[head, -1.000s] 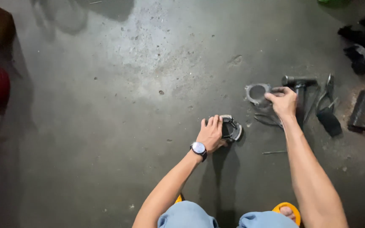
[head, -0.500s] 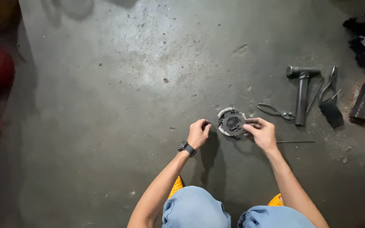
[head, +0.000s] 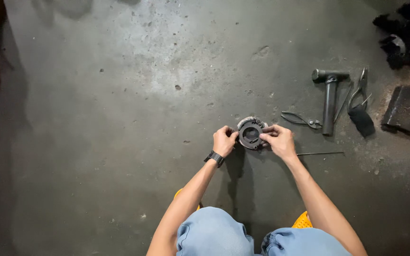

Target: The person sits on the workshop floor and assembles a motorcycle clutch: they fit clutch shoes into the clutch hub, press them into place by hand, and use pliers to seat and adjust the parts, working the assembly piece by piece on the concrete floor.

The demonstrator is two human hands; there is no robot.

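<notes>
We see a bare concrete floor (head: 119, 118), grey, pitted and stained, with a paler patch near its upper middle. To the right of the hands lie a few tools: a pair of dark pliers (head: 301, 119) just beside the right hand, a hammer (head: 329, 99) with a dull metal head and straight handle a little further out, a second pair of pliers (head: 359, 92) beyond that, and a flat dark block (head: 406, 110) at the far right. A thin metal rod (head: 320, 153) lies on the floor just right of the right wrist. Nothing stands between the hands and what they hold. Low at centre, on the floor in front of the knees, sits the round metal part (head: 251, 133), a dark ring-shaped piece with a hollow middle and a worn lighter rim. The left hand (head: 224, 141), with a black watch at the wrist, grips its left edge, and the right hand (head: 279, 141) pinches its right edge, so both hands are closed on it from either side.
</notes>
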